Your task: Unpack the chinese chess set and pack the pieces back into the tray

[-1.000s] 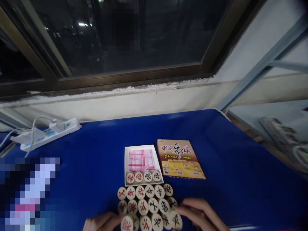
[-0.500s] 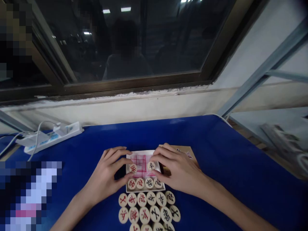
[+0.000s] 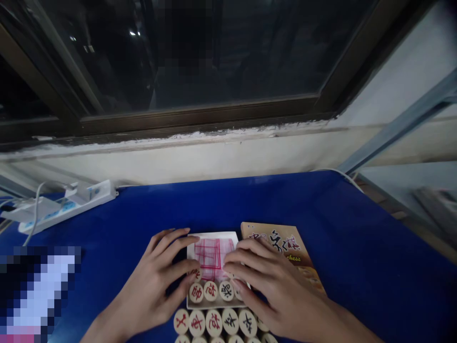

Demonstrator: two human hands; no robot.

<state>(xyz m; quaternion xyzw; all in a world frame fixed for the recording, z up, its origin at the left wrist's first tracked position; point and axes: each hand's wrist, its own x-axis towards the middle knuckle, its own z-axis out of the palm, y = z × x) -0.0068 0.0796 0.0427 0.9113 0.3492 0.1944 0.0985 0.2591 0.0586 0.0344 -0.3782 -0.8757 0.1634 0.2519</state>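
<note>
My left hand (image 3: 152, 278) is closed at the left side of a white open box (image 3: 213, 235), thumb and index finger pinching a red-marked Chinese chess piece (image 3: 195, 274). On the right, my right hand (image 3: 267, 276) has its fingertips over the box, closed on another Chinese chess piece that the fingers mostly hide. A folded pink-lined paper sheet (image 3: 208, 257) lies inside. Along the box's near edge stands a row of pieces, including a red-marked one (image 3: 210, 290) and a black-marked one (image 3: 226, 290). Several more pieces (image 3: 213, 322) stand in rows on the table before the box.
A printed chess box cover (image 3: 285, 238) lies right of the white box, partly under my right hand. At the left back sits a white power strip (image 3: 82, 202) with plugged cables. The blue table (image 3: 171, 200) meets the wall below a dark window; a metal bar (image 3: 392, 133) slants at right.
Both hands have lowered their pieces toward the near row in the box. The view has tilted and shifted, so more of the chess box cover shows and fewer front rows do.
</note>
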